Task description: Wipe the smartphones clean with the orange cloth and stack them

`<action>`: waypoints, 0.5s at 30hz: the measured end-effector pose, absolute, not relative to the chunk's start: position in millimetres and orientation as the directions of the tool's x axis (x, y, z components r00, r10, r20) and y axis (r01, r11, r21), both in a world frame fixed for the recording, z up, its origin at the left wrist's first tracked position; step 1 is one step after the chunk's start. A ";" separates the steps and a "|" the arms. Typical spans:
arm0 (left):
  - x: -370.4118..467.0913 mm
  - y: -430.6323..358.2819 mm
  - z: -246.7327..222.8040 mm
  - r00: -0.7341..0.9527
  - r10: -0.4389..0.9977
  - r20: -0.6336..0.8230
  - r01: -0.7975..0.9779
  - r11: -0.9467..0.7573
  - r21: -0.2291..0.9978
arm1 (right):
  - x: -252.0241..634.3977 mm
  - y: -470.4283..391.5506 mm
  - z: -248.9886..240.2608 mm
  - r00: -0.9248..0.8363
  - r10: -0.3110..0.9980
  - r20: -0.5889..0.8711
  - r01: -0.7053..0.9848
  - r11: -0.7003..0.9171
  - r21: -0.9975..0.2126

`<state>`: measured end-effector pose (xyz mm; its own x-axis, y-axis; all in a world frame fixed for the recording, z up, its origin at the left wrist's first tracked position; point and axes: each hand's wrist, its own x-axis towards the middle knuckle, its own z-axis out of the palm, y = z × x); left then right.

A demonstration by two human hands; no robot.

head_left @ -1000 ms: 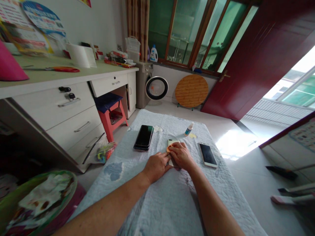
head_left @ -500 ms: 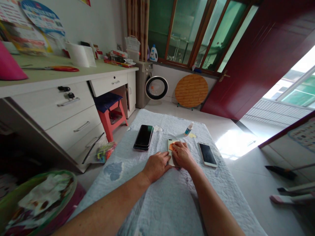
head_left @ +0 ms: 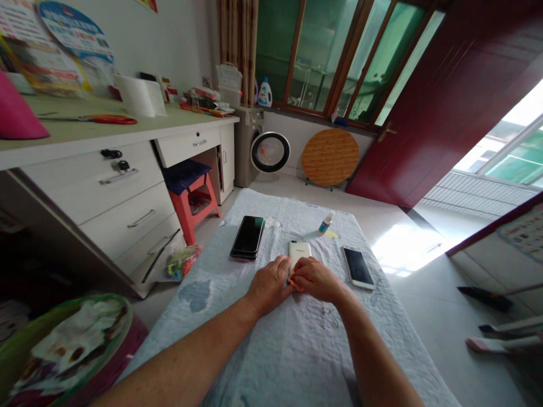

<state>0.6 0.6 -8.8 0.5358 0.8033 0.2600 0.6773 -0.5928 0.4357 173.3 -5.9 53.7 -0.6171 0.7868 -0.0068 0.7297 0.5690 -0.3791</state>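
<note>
A white phone (head_left: 300, 249) lies face down on the cloth-covered table (head_left: 271, 350), its lower part hidden by my hands. My right hand (head_left: 314, 277) is closed on an orange cloth (head_left: 296, 284) and presses it to the phone's near end. Against the phone's left edge rests my left hand (head_left: 270, 284), fingers stretched out and holding it steady. To the left lie stacked black phones (head_left: 248, 234). Another white phone (head_left: 358, 267), dark screen up, lies to the right. A small spray bottle (head_left: 325, 224) stands beyond my right hand.
A bin (head_left: 123, 339) with crumpled waste stands at the lower left. Along the left wall runs a white desk (head_left: 114, 186) with a red stool (head_left: 193, 206) under it. A washing machine (head_left: 246, 147) with its door open and a round wooden board (head_left: 331, 156) are behind the table.
My right hand has drawn the orange cloth from the phone's upper back down to its near end. More of the phone's back now shows. My left hand has shifted slightly.
</note>
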 end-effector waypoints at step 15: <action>-1.6 0.9 2.7 0.631 0.743 0.223 0.646 -0.662 0.380 | 187.8 8.9 23.4 -0.244 0.966 0.084 0.933 0.257 -0.253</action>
